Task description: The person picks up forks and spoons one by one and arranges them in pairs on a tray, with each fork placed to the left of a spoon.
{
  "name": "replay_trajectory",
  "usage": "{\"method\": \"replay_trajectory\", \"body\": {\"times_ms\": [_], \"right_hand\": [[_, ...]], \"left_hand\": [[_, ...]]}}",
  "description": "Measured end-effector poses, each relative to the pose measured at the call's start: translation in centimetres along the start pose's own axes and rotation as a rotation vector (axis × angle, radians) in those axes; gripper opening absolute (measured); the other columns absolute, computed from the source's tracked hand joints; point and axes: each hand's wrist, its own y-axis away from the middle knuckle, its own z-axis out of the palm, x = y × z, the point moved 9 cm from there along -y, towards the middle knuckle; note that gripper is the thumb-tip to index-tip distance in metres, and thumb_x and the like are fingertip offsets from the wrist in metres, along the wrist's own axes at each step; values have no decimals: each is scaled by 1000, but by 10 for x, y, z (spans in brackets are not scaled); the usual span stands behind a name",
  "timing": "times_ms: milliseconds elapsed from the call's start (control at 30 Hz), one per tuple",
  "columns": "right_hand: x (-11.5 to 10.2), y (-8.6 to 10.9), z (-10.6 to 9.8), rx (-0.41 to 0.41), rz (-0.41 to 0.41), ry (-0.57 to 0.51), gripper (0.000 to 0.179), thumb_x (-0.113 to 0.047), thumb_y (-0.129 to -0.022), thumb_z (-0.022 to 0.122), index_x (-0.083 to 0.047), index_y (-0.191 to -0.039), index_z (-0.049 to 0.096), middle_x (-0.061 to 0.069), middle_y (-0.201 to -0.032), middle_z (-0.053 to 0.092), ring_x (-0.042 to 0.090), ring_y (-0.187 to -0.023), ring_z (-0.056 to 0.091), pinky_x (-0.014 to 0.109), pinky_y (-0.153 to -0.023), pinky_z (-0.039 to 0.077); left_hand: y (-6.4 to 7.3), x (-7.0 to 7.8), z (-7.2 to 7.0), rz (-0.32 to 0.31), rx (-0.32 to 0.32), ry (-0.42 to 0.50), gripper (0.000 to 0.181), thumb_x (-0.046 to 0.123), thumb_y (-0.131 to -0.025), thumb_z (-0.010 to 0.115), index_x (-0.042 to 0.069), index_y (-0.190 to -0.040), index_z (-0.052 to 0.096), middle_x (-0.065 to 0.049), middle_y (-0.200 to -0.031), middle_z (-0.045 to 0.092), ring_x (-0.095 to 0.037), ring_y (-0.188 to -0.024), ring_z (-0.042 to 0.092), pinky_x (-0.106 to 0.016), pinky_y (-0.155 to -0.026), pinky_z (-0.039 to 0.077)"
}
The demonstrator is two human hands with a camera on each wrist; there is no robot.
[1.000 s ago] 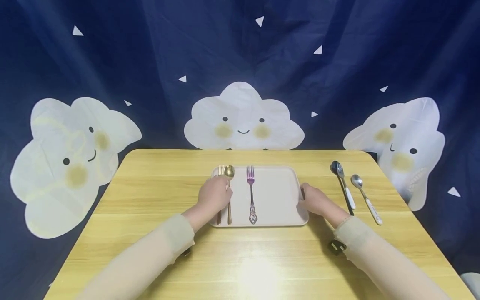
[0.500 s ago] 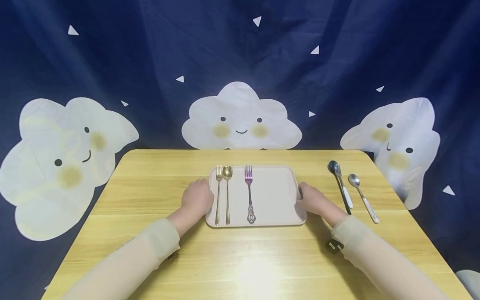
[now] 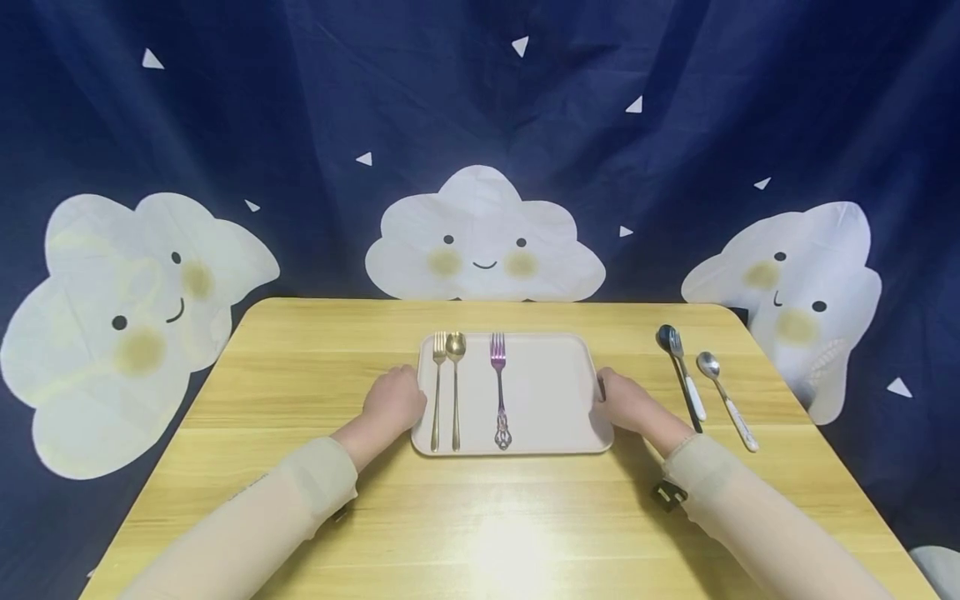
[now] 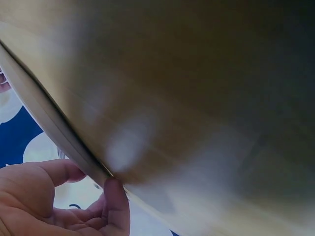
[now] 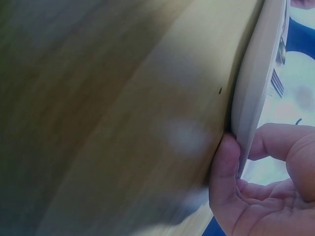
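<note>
A pale rectangular tray (image 3: 555,392) lies on the wooden table, bearing a gold fork (image 3: 437,392), a gold spoon (image 3: 455,392) and a fork with purple tines (image 3: 501,392), side by side with their heads toward the far side. My left hand (image 3: 393,404) pinches the tray's left edge; in the left wrist view the thumb is over the rim (image 4: 51,118) and a fingertip at its underside. On the opposite side, my right hand (image 3: 630,404) grips the right edge the same way, thumb above and finger below the rim (image 5: 251,93) in the right wrist view.
Right of the tray lie a black spoon (image 3: 664,337), a fork with a white handle (image 3: 694,396) overlapping it, and a silver spoon (image 3: 726,400) with a pale handle. A dark blue curtain (image 3: 315,100) with cloud prints hangs behind the table's far edge (image 3: 637,305).
My left hand has moved left, off the gold fork and spoon, to the tray's left edge, uncovering both. My right hand has stayed at the right edge.
</note>
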Motion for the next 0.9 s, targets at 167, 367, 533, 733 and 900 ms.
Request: {"method": "replay_trajectory", "body": {"times_ms": [167,367,533,733,900], "right_hand": [[0,-1,1,-7,6,0,52,-6,-84,64,15,-128,45,26,-103,63,34,-91,63,47,-79,56],[-2,-1,-1,-23,-2,9,51,-5,-85,63,15,-128,44,27,-105,63,36,-92,64,47,-80,56],[-4,-2,-2,-41,-8,16,47,-5,-86,62,15,-126,46,25,-102,63,33,-89,63,45,-77,56],[-7,2,-8,-58,-8,21,34,-5,-87,62,10,-116,52,18,-95,63,32,-88,61,46,-78,54],[-12,5,-14,-67,-31,-6,28,-5,-86,62,9,-109,56,19,-97,66,30,-85,63,46,-77,55]], "left_hand": [[0,0,3,0,-31,60,28,6,-90,56,-11,-112,60,-19,-94,64,-33,-84,63,-45,-78,56],[-1,-1,3,-18,-61,130,28,3,-91,54,-11,-114,59,-18,-97,63,-28,-81,61,-40,-73,56],[-2,-5,4,-65,-107,200,10,-1,-85,53,0,-88,63,-11,-80,61,-23,-66,56,-32,-56,48],[-2,-3,3,-59,-109,227,19,-5,-76,52,11,-66,53,-5,-67,57,-21,-61,53,-30,-55,44],[-2,-4,1,-78,-100,246,17,-5,-72,53,11,-66,50,-6,-67,56,-22,-61,52,-31,-55,44]]}}
